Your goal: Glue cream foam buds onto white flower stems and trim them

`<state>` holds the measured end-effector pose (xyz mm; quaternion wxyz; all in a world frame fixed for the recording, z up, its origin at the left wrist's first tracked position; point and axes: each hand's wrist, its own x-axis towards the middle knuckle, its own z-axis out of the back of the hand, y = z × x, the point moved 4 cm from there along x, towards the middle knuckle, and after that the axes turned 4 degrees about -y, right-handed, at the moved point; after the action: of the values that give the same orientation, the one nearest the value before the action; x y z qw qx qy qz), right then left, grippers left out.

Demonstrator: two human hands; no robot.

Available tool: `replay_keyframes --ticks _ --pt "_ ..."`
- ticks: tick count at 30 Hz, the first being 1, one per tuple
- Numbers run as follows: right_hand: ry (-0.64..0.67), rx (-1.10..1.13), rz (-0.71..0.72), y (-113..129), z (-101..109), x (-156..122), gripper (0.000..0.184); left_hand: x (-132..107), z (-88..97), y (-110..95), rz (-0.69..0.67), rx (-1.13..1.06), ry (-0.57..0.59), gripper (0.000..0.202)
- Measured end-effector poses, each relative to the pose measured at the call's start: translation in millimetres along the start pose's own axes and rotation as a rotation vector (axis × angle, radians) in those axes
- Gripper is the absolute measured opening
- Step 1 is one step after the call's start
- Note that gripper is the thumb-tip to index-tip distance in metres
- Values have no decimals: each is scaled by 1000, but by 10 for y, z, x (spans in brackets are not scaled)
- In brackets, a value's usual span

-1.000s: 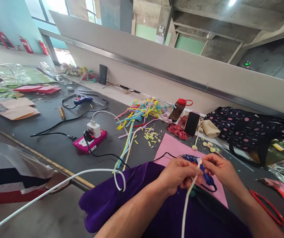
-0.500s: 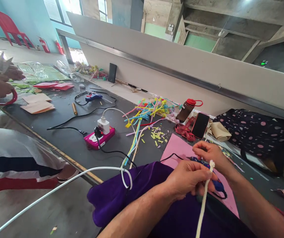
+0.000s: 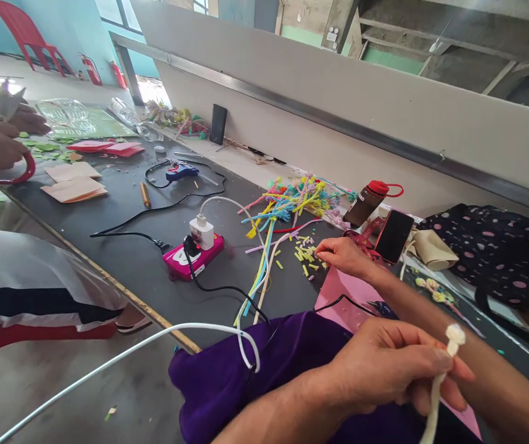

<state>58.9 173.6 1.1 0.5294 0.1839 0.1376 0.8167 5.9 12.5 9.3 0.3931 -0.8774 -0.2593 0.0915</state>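
Note:
Pinched between thumb and fingers of my left hand (image 3: 398,364) is a cream-white cord (image 3: 435,394) with a small knobbed, pale end (image 3: 455,336) pointing up. My right hand (image 3: 345,254) reaches across to a scatter of small yellow-green and lilac cut pieces (image 3: 305,253). Its fingertips are drawn together at the edge of that scatter, and whether a piece is between them is hidden. Under my right forearm lies a pink sheet (image 3: 345,287), with a dark blue glue gun (image 3: 381,307) on it, mostly covered by my arms.
Colourful fuzzy stems (image 3: 292,203) lie bundled at the table's back. A magenta power strip (image 3: 195,259) with plugs, a blue glue gun (image 3: 181,171), a red-capped bottle (image 3: 369,200), a phone (image 3: 394,236) and a patterned bag (image 3: 500,253) stand about. At left, a co-worker's hands hold scissors (image 3: 8,123).
My right hand has left the glue gun and moved forward and left to the small cut pieces. My left hand, still holding the cord, sits lower and further right in view.

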Motion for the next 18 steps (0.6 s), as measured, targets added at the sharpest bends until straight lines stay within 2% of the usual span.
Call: replay_keyframes --ticks 4,13,18 --pt "42 -32 22 11 -35 60 19 6 -19 -14 -4 -24 7 23" --pt "204 -60 151 129 -200 -211 11 18 -42 17 15 25 20 24" --pt "163 -80 164 193 -270 -191 10 34 -15 -17 -15 52 -60 23"
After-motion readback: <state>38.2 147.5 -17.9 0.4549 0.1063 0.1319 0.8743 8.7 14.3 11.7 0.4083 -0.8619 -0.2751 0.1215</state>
